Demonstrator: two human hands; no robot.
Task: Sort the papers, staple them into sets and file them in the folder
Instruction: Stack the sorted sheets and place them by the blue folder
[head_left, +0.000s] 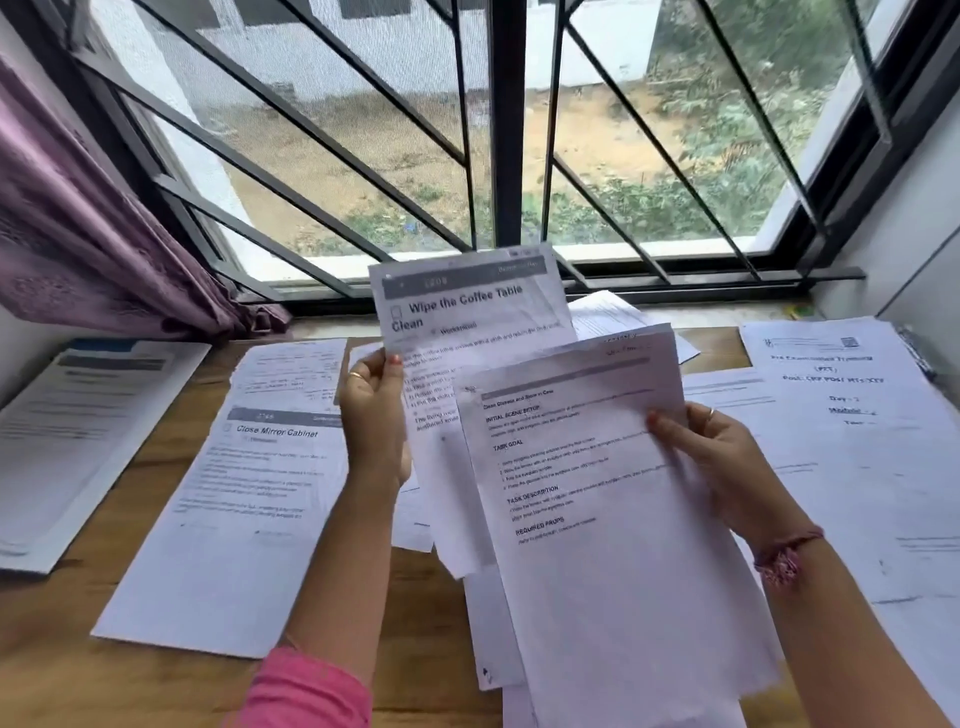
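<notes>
We judge sorting barely underway: loose papers (223, 499) cover the bench (62, 649), nothing visibly stapled or filed. Our right hand (727, 462) pinches a raised sheaf (597, 519); our left hand (371, 410) grips the "Wipe the Coffee Table" sheet (467, 306).

White printed sheets (597, 493) with grey header bars lie on the brown wooden table (156, 675); left of them, a purple patterned curtain (78, 223) and pink sleeve (306, 691).
</notes>
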